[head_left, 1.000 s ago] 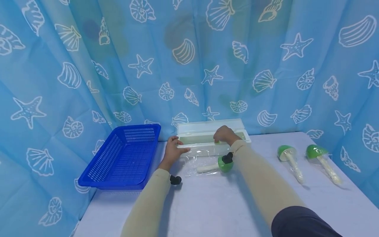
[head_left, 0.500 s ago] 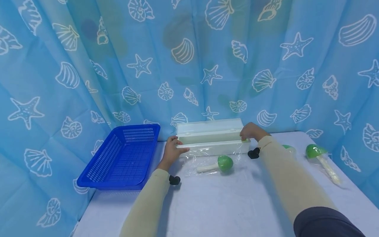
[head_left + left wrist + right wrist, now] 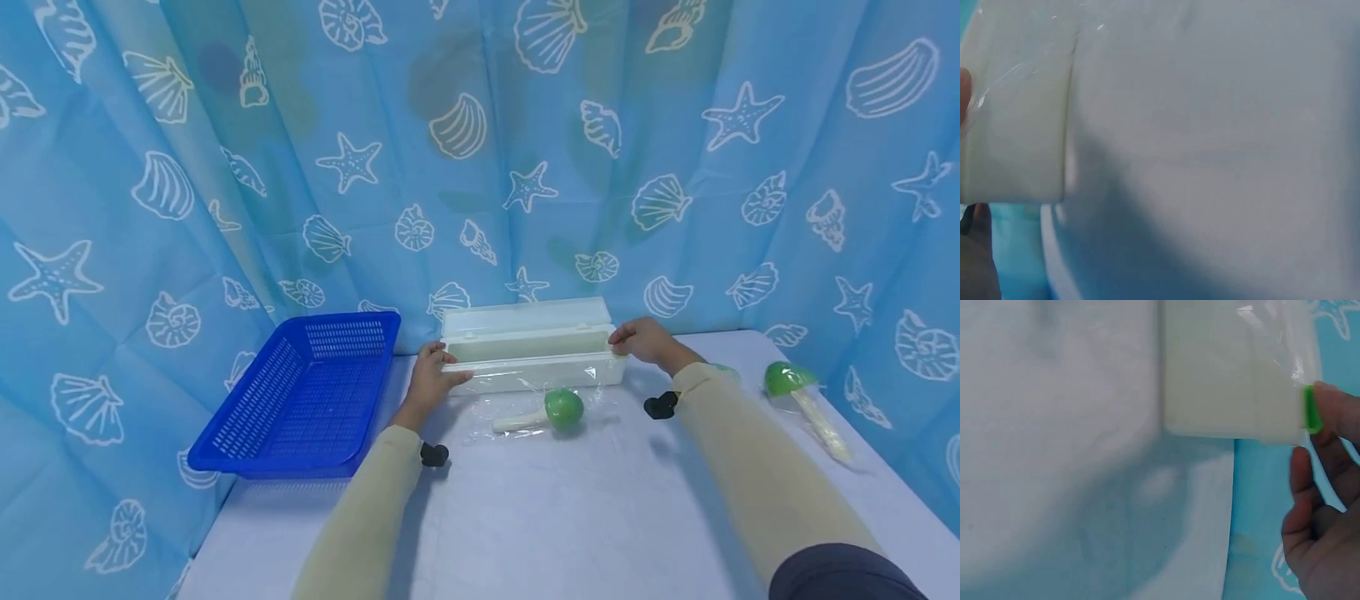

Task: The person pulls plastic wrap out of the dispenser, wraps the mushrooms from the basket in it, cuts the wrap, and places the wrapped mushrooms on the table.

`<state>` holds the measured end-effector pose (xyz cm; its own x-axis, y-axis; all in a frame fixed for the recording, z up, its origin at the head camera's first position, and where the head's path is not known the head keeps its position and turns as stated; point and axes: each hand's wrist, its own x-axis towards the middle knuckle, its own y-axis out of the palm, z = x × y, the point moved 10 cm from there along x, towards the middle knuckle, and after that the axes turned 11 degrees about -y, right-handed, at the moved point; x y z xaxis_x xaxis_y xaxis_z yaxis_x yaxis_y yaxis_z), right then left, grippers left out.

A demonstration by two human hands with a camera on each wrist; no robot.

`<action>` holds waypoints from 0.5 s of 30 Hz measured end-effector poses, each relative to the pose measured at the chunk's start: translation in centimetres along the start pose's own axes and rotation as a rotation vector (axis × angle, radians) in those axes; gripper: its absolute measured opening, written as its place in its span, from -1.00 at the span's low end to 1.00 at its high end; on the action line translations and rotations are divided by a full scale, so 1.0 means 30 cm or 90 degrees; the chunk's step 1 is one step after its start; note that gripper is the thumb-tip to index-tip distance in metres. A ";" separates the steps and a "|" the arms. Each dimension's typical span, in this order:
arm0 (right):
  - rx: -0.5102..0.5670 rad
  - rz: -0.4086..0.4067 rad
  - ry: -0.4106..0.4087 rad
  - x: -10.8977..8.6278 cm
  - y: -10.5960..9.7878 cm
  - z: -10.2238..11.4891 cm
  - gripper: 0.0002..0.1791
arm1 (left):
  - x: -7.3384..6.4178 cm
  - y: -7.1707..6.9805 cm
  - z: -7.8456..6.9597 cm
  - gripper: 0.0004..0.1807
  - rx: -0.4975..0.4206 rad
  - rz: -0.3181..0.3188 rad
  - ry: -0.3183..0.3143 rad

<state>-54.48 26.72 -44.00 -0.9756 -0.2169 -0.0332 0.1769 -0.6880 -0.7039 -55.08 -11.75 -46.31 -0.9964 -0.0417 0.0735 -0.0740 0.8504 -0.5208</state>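
Observation:
A long white cling film dispenser box lies across the back of the table, its lid raised. My left hand grips its left end, thumb on the front. At the right end, my right hand pinches a small green slide cutter, the thumb on it. Clear cling film hangs over the box's front and onto the table. On or under the film lies a mushroom-shaped thing with a green dome and a white stem.
A blue plastic basket stands on the left. Towards the right edge is a similar green-domed thing wrapped in film; another is mostly hidden behind my right sleeve. A blue shell-print curtain hangs behind the white table.
My right hand has travelled right along the box's front edge, from over its middle to its right end. My left hand has stayed at the left end.

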 end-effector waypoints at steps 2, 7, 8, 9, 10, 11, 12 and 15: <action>-0.041 -0.011 -0.050 0.000 0.005 0.034 -0.75 | -0.008 -0.011 -0.016 -0.59 0.023 0.011 0.018; -0.127 -0.002 -0.158 0.002 0.050 0.129 -0.71 | -0.052 -0.036 -0.077 -0.58 0.074 0.021 0.082; -0.140 0.006 -0.173 0.002 0.064 0.143 -0.68 | -0.060 -0.039 -0.085 -0.63 0.083 0.015 0.092; -0.153 0.011 -0.183 0.003 0.075 0.152 -0.67 | -0.067 -0.041 -0.091 -0.69 0.088 0.010 0.100; -0.173 0.014 -0.197 0.001 0.086 0.162 -0.66 | -0.074 -0.042 -0.096 -0.76 0.095 0.004 0.110; -0.193 0.010 -0.206 -0.003 0.092 0.168 -0.67 | -0.081 -0.041 -0.101 -0.82 0.100 0.000 0.120; -0.222 0.003 -0.224 -0.008 0.095 0.177 -0.69 | -0.088 -0.039 -0.104 -0.87 0.107 -0.002 0.130; -0.291 -0.039 -0.274 -0.031 0.097 0.204 -0.83 | -0.114 -0.039 -0.120 -0.88 0.122 -0.014 0.172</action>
<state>-52.26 20.71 -41.67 -0.8256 -0.5113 0.2386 -0.0441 -0.3631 -0.9307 -51.45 -10.72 -42.89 -0.9495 0.1040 0.2960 -0.1271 0.7351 -0.6659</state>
